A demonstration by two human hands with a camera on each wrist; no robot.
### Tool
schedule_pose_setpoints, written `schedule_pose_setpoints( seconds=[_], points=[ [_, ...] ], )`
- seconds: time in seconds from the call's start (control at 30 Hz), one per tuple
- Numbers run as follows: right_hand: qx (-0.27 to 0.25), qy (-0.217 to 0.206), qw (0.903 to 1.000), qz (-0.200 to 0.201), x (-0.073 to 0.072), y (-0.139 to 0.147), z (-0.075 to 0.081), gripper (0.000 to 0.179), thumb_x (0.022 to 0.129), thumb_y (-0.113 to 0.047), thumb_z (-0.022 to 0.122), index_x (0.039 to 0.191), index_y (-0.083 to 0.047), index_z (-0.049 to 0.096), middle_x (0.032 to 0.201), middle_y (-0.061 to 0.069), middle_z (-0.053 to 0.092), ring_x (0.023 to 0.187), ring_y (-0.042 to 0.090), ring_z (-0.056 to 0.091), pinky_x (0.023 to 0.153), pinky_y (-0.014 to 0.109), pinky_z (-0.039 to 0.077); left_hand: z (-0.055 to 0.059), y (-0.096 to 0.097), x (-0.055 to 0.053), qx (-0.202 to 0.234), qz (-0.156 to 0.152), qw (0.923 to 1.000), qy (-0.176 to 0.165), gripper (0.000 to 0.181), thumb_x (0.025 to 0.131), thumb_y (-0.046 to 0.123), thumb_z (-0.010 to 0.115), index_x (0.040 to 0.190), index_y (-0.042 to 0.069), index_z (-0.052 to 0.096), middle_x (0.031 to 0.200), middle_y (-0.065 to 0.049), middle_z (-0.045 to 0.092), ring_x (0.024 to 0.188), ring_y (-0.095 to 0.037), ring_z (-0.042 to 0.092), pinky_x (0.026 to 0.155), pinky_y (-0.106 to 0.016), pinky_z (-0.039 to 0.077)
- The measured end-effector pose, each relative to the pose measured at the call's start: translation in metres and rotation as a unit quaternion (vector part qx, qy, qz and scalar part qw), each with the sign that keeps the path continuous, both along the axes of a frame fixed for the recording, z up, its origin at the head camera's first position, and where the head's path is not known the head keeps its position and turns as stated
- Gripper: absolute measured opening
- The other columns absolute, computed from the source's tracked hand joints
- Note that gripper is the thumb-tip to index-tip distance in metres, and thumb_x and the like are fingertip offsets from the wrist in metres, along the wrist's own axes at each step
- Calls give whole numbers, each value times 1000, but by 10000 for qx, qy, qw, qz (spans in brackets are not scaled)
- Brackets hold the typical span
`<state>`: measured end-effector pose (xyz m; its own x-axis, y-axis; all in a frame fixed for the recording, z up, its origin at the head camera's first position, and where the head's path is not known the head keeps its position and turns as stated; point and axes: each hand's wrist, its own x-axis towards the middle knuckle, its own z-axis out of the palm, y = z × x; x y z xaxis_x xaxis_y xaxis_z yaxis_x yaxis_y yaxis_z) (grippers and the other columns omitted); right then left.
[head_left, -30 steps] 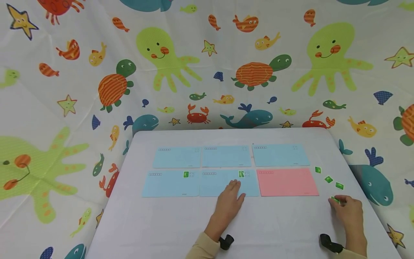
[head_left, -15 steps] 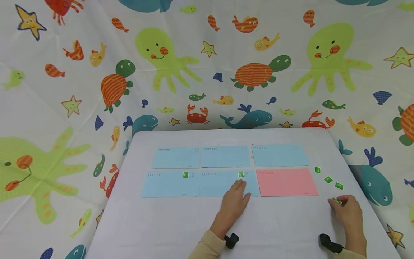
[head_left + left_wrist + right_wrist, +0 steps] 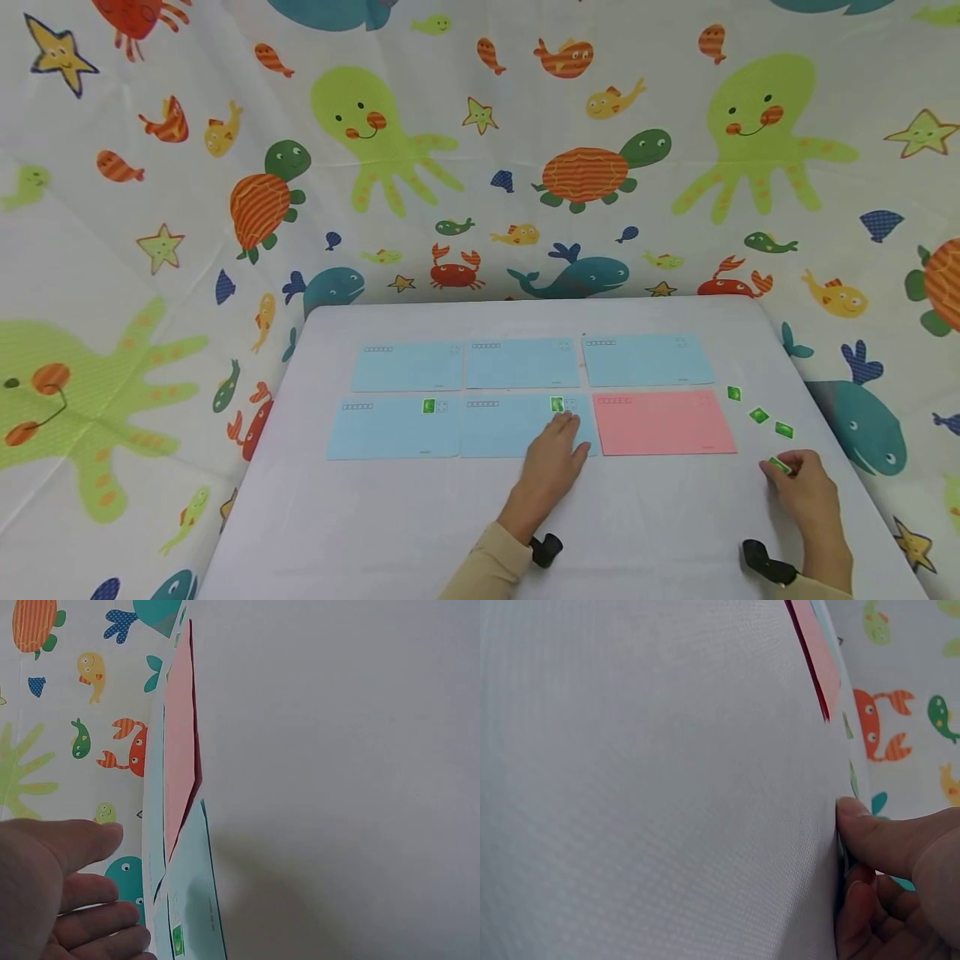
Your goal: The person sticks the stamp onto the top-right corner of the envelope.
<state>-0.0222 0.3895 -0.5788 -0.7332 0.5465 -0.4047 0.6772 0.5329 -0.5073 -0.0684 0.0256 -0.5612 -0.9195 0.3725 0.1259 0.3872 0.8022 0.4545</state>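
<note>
Three loose green stamps (image 3: 759, 415) lie in a slanting row between the pink envelope (image 3: 665, 423) and the right hand (image 3: 812, 487), and that envelope sits between the two hands. Four other blue envelopes (image 3: 408, 367) lie behind and to the left on the white-covered table (image 3: 360, 525), with a sea-animal cloth (image 3: 450, 167) beyond. The right hand pinches a small green stamp (image 3: 780, 466) between thumb and fingers, just beyond the near end of that row. The left hand (image 3: 551, 458) is loosely extended, holding nothing, over the right part of the front middle blue envelope (image 3: 495, 433); whether it touches the paper I cannot tell. It covers part of that envelope, whose own stamp (image 3: 557, 404) stays visible. The fingers partly hide the pinched stamp, and the right wrist view does not show it clearly. Its visible strip slants from far left to near right; the envelope's long axis runs left to right
</note>
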Motion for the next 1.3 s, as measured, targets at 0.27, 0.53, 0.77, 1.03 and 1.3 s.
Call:
schedule_pose_setpoints(
  seconds=[0.27, 0.53, 0.77, 1.03, 1.3],
  points=[
    [61, 69, 9999, 71, 0, 2, -2, 48, 100, -17, 59, 130, 13, 36, 121, 36, 43, 109, 48, 44, 91, 57, 46, -2, 11, -2, -111, -79, 9999, -76, 42, 99, 25, 64, 133, 1, 62, 140, -13, 62, 132, -26, 59, 104, -36, 53],
    [6, 68, 9996, 269, 2, 7, -1, 48, 100, -18, 55, 132, 13, 37, 123, 36, 43, 109, 47, 44, 88, 54, 47, -5, 25, -6, -246, -200, 9994, -123, 39, 99, 27, 63, 131, 3, 64, 139, -11, 63, 130, -25, 60, 105, -35, 53],
    [-30, 62, 9997, 247, 2, 6, 1, 48, 99, -16, 51, 134, 14, 37, 124, 36, 42, 110, 47, 43, 88, 55, 47, -8, 33, -7, -337, -176, 9992, -158, 39, 99, 27, 63, 130, 3, 65, 139, -11, 62, 132, -25, 59, 108, -36, 50],
    [-78, 17, 9998, 176, 2, 5, 2, 49, 100, -16, 50, 135, 13, 36, 124, 35, 41, 111, 47, 43, 89, 55, 47, -13, 41, -7, -698, -277, 9971, -137, 41, 101, 32, 60, 132, 6, 63, 143, -8, 60, 137, -22, 54, 113, -33, 45],
    [-64, 151, 9997, 167, 2, 7, -1, 47, 103, -19, 49, 137, 10, 37, 122, 33, 43, 109, 45, 43, 86, 52, 46, -19, 45, -4, -1080, -283, 9931, 360, 36, 99, 36, 62, 124, 10, 69, 136, -3, 66, 131, -19, 60, 107, -29, 50]
  ],
)
